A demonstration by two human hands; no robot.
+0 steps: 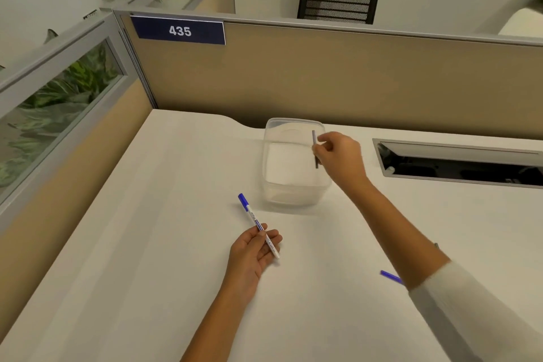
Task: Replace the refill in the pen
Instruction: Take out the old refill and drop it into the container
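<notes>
While the left hand (254,250) lies palm up on the white desk (147,244), its fingers loosely curled around a white pen (258,225) with a blue cap pointing away, the right hand (338,153) reaches over a clear plastic box (293,191) and pinches a thin dark refill (314,138) upright above its opening. A small blue piece (390,276) lies on the desk beside the right forearm.
</notes>
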